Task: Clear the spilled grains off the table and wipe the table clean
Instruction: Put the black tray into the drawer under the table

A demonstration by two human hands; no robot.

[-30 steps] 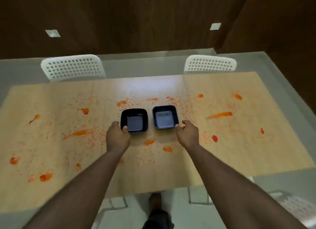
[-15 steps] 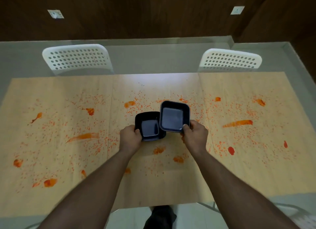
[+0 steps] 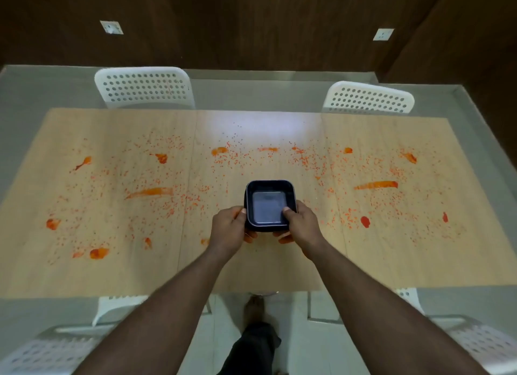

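Two dark square bowls point(image 3: 269, 204) are nested one inside the other at the middle of the table, both empty. My left hand point(image 3: 230, 229) grips the stack at its left side, thumb on the rim. My right hand point(image 3: 302, 226) grips its right side, thumb hooked over the inner edge. Small orange grains point(image 3: 237, 162) lie scattered across the light wooden tabletop point(image 3: 265, 271), along with several orange smears such as a long streak point(image 3: 151, 192) at the left and another streak point(image 3: 376, 185) at the right.
Two white perforated chairs stand at the far side, one chair point(image 3: 144, 86) left and a second chair point(image 3: 369, 98) right. More white chairs point(image 3: 481, 344) sit at the near corners. My foot point(image 3: 253, 310) shows below the table's near edge.
The two bowls stood side by side a second ago. My right hand lifted its bowl over and set it into the left one, so they are now stacked.
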